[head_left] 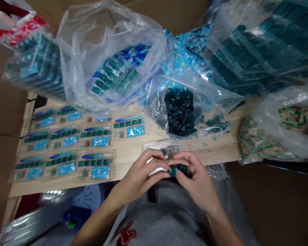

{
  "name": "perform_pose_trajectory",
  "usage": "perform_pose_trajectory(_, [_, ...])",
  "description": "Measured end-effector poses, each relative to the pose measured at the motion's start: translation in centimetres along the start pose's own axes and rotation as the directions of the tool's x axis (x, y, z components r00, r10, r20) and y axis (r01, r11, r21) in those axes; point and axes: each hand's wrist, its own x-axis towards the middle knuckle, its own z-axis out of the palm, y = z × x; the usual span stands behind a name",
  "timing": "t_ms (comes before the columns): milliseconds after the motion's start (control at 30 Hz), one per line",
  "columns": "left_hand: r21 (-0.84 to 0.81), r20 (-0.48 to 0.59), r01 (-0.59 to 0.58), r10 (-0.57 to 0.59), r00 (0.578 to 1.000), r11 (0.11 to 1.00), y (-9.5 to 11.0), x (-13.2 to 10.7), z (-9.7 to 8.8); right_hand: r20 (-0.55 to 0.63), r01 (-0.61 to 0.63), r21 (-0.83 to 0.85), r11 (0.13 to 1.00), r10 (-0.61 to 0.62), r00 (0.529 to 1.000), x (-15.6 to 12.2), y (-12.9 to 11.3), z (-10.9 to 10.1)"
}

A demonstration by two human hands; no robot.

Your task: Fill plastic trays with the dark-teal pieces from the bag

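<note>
My left hand (141, 176) and my right hand (195, 179) meet at the front edge of the wooden board (220, 150), fingers pinched together. Between them sits a small dark-teal piece (173, 169), held by the fingertips of both hands. Just behind the hands lies a clear plastic blister tray (160, 147), partly hidden by my fingers. To the left, several filled blister packs (66, 143) with teal pieces and blue cards lie in rows on the board.
An open clear bag of loose dark-teal pieces (181, 111) lies just beyond the hands. Behind it stand bags of packs (113, 73) and stacked teal trays (259, 48). A bag of striped pieces (267, 140) sits right. Brown cardboard walls surround the board.
</note>
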Motion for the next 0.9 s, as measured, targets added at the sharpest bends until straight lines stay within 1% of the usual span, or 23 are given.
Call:
perform_pose_trajectory(67, [0.073, -0.014, -0.042, 0.044, 0.999, 0.996, -0.1, -0.1, 0.4, 0.010, -0.027, 0.011, 1.000, 0.027, 1.000, 0.1, 0.4, -0.2])
perform_pose_trajectory(167, [0.118, 0.030, -0.099, 0.096, 0.995, 0.988, -0.5, -0.4, 1.2, 0.071, -0.142, 0.086, 0.986, 0.136, 0.988, 0.0, 1.2, -0.6])
perform_pose_trajectory(233, [0.109, 0.064, -0.083, 0.077, 0.995, 0.991, -0.8, -0.7, 1.8, 0.076, -0.168, 0.070, 0.983, 0.163, 0.984, -0.2, 1.7, -0.9])
perform_pose_trajectory(300, [0.084, 0.069, -0.052, 0.047, 0.997, 0.995, -1.2, -0.9, 2.3, 0.057, -0.147, 0.023, 0.989, 0.145, 0.988, -0.4, 2.2, -1.2])
perform_pose_trajectory(367, [0.070, 0.009, -0.011, 0.010, 1.000, 0.997, -1.8, -0.7, 2.8, 0.029, -0.135, -0.001, 0.991, 0.135, 0.990, -0.5, 2.5, -1.7])
perform_pose_trajectory(433, [0.145, -0.076, 0.024, -0.013, 0.997, 0.989, -2.6, -0.1, 3.2, -0.025, -0.144, 0.000, 0.990, 0.144, 0.989, -0.4, 2.7, -2.3])
perform_pose_trajectory(500, [0.313, -0.111, 0.034, 0.001, 0.994, 0.949, -3.5, 0.7, 3.6, -0.106, -0.136, 0.025, 0.990, 0.138, 0.985, -0.3, 2.8, -3.2])
perform_pose_trajectory(567, [0.474, -0.084, 0.009, 0.035, 0.996, 0.880, -4.3, 1.6, 4.0, -0.172, -0.112, 0.081, 0.990, 0.125, 0.977, -0.3, 2.8, -3.9])
perform_pose_trajectory(600, [0.527, -0.069, -0.003, 0.047, 0.997, 0.850, -4.6, 2.0, 4.3, -0.184, -0.107, 0.112, 0.988, 0.126, 0.975, -0.4, 2.7, -4.3])
perform_pose_trajectory(767, [0.655, -0.033, -0.040, 0.082, 0.996, 0.755, -5.1, 2.9, 5.2, -0.143, -0.109, 0.263, 0.959, 0.151, 0.978, -0.5, 2.5, -4.7])
perform_pose_trajectory(833, [0.687, -0.021, -0.040, 0.075, 0.997, 0.726, -5.2, 3.0, 5.5, -0.142, -0.092, 0.284, 0.954, 0.137, 0.980, -0.4, 2.8, -4.5])
perform_pose_trajectory(900, [0.698, -0.018, -0.026, 0.055, 0.998, 0.716, -5.4, 3.0, 5.6, -0.138, -0.069, 0.275, 0.959, 0.110, 0.984, -0.2, 3.1, -4.2])
